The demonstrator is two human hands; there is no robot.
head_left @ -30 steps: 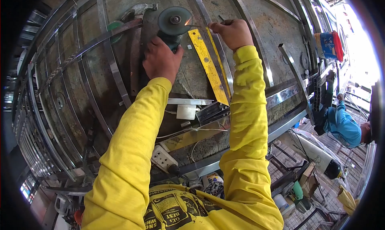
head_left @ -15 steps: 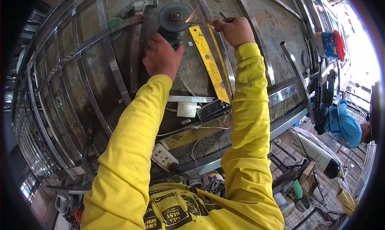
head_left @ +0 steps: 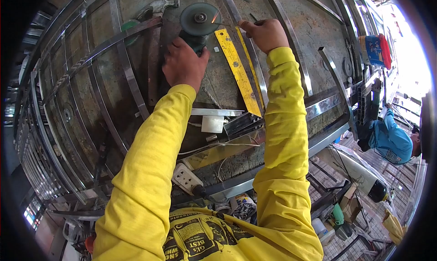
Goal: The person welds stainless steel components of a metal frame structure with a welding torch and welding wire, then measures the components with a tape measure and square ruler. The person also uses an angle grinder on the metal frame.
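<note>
My left hand (head_left: 184, 63) is wrapped round the body of an angle grinder (head_left: 195, 41), its round disc (head_left: 193, 24) facing up. My right hand (head_left: 267, 35) pinches a thin metal rod (head_left: 226, 24), whose far end touches the disc near its right edge. A short orange glow of sparks (head_left: 215, 17) shows at that contact. Just below the rod, between my hands, lies a yellow metal ruler (head_left: 236, 70) with a slanted end. A narrow yellow strip (head_left: 250, 65) runs alongside it. The hammer (head_left: 159, 5) rests beyond my left hand, partly behind a metal bar.
Shiny metal bars (head_left: 127, 74) cross the worktable. A white power strip (head_left: 185, 178) with a plug sits near its front edge. A blue-and-red tub (head_left: 375, 50) stands at right. Farther right is a person in a blue shirt (head_left: 391, 140). A gas cylinder (head_left: 364, 179) lies below.
The rod's tip has shifted slightly on the disc, and the spark streak is shorter. My left hand and the grinder stay put. The person in blue has moved a little.
</note>
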